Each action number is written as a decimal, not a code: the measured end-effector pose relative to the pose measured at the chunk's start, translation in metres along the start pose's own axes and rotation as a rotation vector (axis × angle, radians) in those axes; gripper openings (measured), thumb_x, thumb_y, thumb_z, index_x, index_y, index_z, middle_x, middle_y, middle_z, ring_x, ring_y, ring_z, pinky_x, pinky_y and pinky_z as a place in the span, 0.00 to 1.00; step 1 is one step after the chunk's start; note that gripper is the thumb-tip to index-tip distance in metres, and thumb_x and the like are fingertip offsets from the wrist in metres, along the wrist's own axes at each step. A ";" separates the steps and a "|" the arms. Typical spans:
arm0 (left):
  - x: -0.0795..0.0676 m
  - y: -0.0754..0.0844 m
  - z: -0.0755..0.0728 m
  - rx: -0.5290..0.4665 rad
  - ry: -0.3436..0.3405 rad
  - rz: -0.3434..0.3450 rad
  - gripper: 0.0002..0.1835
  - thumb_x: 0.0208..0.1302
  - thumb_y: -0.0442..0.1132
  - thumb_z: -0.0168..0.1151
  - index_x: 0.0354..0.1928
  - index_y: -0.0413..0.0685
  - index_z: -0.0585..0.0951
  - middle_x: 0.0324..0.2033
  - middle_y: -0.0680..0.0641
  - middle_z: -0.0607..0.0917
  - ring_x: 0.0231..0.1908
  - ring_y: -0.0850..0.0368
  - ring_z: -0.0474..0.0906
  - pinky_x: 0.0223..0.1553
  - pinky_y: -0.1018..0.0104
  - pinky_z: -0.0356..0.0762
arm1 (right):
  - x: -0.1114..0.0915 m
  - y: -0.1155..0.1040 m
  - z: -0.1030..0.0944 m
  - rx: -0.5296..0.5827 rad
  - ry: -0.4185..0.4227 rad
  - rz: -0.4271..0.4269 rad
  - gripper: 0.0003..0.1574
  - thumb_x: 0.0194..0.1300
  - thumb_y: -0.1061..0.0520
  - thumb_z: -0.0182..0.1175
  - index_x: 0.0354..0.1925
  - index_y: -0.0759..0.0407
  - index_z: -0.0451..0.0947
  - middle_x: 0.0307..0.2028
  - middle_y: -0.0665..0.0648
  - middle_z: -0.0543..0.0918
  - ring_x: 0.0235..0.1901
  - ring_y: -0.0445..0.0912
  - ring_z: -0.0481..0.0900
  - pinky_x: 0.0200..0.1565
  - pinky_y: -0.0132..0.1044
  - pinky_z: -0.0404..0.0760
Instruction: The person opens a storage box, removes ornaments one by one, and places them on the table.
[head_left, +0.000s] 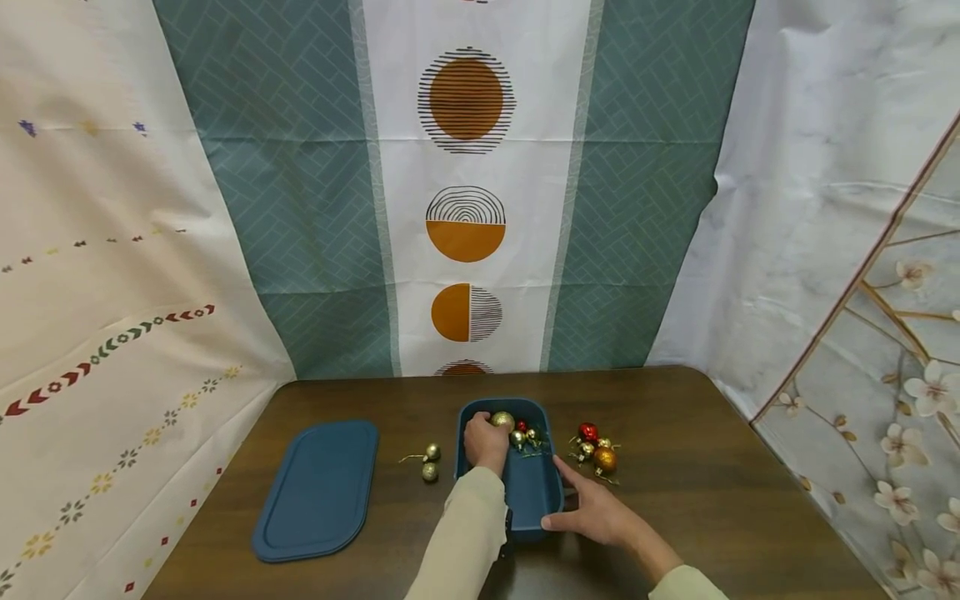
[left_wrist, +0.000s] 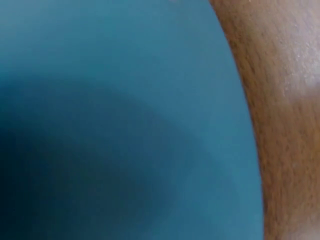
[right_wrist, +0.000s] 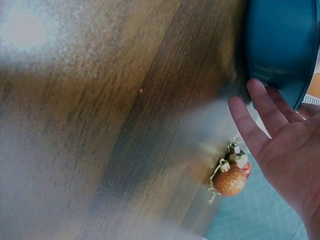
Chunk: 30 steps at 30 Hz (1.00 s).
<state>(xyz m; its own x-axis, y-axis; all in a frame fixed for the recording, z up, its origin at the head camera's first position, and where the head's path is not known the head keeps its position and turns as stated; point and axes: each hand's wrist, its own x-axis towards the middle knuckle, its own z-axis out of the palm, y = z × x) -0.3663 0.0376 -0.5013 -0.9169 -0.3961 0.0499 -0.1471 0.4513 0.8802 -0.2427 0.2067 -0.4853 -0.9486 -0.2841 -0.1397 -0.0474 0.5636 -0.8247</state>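
Note:
A blue rectangular box (head_left: pixel 531 492) stands on the table, its far end holding several small gold and red baubles (head_left: pixel 519 438). Inside it, my left hand (head_left: pixel 486 443) pinches a larger glittery gold bauble (head_left: pixel 503 420) near the far left corner; its fingertips are partly hidden. Blurred blue wall (left_wrist: pixel 150 100) fills most of the left wrist view, without the hand. My right hand (head_left: pixel 600 507) rests against the box's right side, thumb and forefinger spread along it. In the right wrist view, fairly straight fingers of that hand (right_wrist: pixel 290 150) touch the outside of the box (right_wrist: pixel 282 45).
A flat blue lid (head_left: pixel 318 487) lies at the left of the wooden table (head_left: pixel 405 542). Between lid and box sit two small gold baubles (head_left: pixel 431 463). Right of the box is a cluster of red, gold and orange baubles (head_left: pixel 604 459). Patterned cloths (head_left: pixel 300 208) hang behind.

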 end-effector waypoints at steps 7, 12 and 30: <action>0.000 -0.003 -0.002 0.012 -0.039 -0.004 0.23 0.57 0.38 0.73 0.54 0.38 0.82 0.48 0.35 0.84 0.46 0.37 0.80 0.45 0.41 0.77 | -0.001 0.001 0.001 0.004 -0.010 -0.014 0.65 0.57 0.45 0.74 0.78 0.60 0.47 0.64 0.72 0.69 0.54 0.60 0.78 0.56 0.64 0.72; -0.002 -0.002 -0.004 0.000 -0.041 0.003 0.22 0.58 0.38 0.73 0.54 0.38 0.82 0.48 0.35 0.84 0.46 0.37 0.80 0.45 0.41 0.78 | 0.000 0.002 0.001 0.003 -0.003 -0.020 0.65 0.56 0.45 0.74 0.78 0.60 0.47 0.64 0.71 0.70 0.55 0.59 0.77 0.57 0.63 0.71; -0.010 0.019 -0.042 -0.136 -0.162 0.101 0.23 0.63 0.43 0.69 0.58 0.40 0.80 0.46 0.40 0.83 0.46 0.42 0.79 0.43 0.49 0.79 | -0.002 0.002 0.000 0.000 0.009 -0.055 0.64 0.57 0.47 0.74 0.77 0.65 0.47 0.63 0.73 0.71 0.53 0.58 0.79 0.56 0.60 0.73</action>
<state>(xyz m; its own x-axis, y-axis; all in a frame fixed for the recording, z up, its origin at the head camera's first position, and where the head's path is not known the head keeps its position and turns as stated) -0.3442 0.0162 -0.4654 -0.9736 -0.2158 0.0741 -0.0102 0.3655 0.9308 -0.2405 0.2085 -0.4864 -0.9473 -0.3076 -0.0896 -0.0991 0.5475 -0.8309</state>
